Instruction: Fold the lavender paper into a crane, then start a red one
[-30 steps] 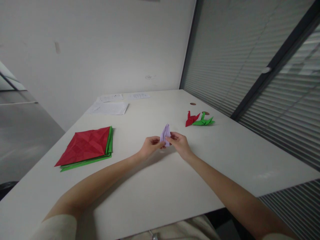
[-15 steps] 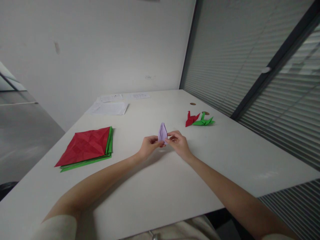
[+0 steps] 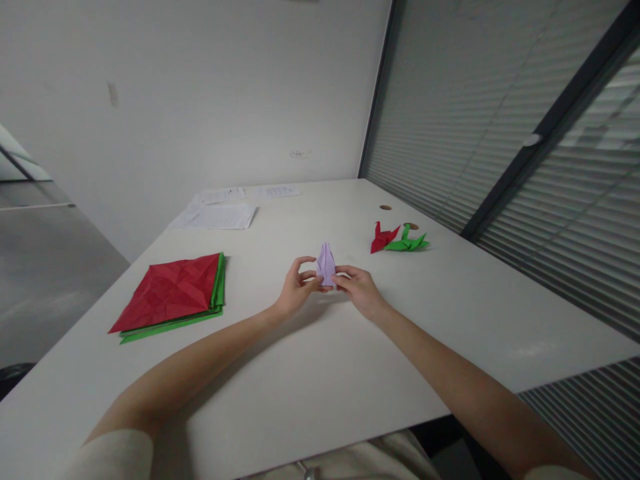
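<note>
A small folded piece of purple origami paper (image 3: 326, 263) is held upright over the table, its narrow tip pointing away from me. My left hand (image 3: 299, 287) pinches its lower left edge with the thumb in front, while the index finger is raised and bent beside it. On the other side, my right hand (image 3: 359, 287) grips the lower right edge between thumb and fingers. The fingertips behind the paper are partly hidden.
On the white table (image 3: 300, 400), a stack of red and green paper (image 3: 175, 293) lies at left. A red paper crane (image 3: 383, 238) and a green paper crane (image 3: 407, 241) stand at right. Printed sheets (image 3: 220, 217) lie at the back, near the wall.
My left index finger has lifted off the purple paper and spread away. The paper's front now looks flatter and its tip shows split points. My right hand has shifted slightly lower along its edge.
</note>
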`<state>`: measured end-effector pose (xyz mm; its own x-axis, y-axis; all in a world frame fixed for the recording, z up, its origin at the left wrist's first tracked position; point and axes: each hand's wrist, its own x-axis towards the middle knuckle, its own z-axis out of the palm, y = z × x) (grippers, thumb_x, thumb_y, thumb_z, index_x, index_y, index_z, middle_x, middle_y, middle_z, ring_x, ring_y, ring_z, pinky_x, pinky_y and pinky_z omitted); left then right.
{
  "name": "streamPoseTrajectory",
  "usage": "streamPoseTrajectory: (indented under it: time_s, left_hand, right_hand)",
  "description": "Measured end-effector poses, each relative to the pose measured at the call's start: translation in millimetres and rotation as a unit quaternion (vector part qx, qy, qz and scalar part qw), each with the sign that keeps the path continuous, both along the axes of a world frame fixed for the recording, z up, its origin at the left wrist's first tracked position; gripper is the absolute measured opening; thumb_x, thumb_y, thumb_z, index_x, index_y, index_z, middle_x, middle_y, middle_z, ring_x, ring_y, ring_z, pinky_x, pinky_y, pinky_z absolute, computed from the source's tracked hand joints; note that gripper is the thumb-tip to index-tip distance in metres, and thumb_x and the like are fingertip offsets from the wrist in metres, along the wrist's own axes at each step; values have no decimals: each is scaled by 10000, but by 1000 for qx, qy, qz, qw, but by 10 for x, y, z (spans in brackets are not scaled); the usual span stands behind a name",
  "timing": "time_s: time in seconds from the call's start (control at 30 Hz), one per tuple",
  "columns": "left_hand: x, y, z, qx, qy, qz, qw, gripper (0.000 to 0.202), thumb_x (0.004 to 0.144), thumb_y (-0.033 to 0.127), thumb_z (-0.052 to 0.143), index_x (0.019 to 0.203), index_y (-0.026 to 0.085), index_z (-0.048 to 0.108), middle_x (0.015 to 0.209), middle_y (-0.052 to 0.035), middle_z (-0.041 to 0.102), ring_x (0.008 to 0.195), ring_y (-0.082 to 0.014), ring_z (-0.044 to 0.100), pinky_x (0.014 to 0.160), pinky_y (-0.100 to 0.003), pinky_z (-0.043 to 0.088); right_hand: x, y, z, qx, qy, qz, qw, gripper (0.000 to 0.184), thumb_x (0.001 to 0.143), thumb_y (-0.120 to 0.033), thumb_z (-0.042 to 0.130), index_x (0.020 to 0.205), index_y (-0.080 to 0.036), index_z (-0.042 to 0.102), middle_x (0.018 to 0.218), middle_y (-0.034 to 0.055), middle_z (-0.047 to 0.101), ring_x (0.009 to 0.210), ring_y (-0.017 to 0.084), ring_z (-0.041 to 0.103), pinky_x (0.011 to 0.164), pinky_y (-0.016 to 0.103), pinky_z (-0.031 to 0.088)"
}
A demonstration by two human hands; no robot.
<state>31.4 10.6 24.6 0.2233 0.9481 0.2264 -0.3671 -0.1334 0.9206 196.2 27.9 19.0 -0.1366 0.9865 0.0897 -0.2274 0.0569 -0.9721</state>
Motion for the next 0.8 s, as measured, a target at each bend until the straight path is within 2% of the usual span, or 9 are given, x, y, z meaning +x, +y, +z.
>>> streamPoseTrajectory:
  time_s: [0.1,0.23,0.43,0.67,0.8]
  left_hand:
    - [-5,0,-5,5,3,-10,1000,491,705,371,773,1038,187,463,870,-38,702,696,-190,713,754,-369,578]
    - [-13,4,-4,3,8,-12,1000,441,698,381,777,993,161,535,901,-58,704,711,-197,712,763,-387,579]
    - [-15,11,6,4,19,-10,1000,334,709,383,761,890,118,667,836,-65,719,719,-198,702,784,-393,573]
    - [-17,31,-39,-18,12,2,1000,313,672,344,781,875,123,689,776,-64,732,705,-202,701,783,-394,562]
    - [-17,16,-9,-29,10,-2,1000,316,656,300,783,901,125,686,785,-66,732,710,-202,701,793,-387,554]
  right_hand:
    - [3,-6,23,6,-13,-3,1000,289,567,-330,802,803,-185,716,728,0,677,593,104,540,604,263,412]
    - [7,-21,50,45,-54,-33,997,281,584,-326,791,819,-190,718,807,22,685,631,120,557,618,275,428]
    - [11,-24,53,99,-65,-30,993,185,594,-313,772,740,-204,742,849,22,619,688,128,543,628,279,432]
    - [20,-52,78,87,-66,-3,994,146,610,-274,701,733,-228,764,922,30,595,762,138,532,639,258,437]
    - [21,-59,82,78,-58,3,995,138,618,-251,679,726,-234,764,935,28,592,779,141,541,659,268,442]
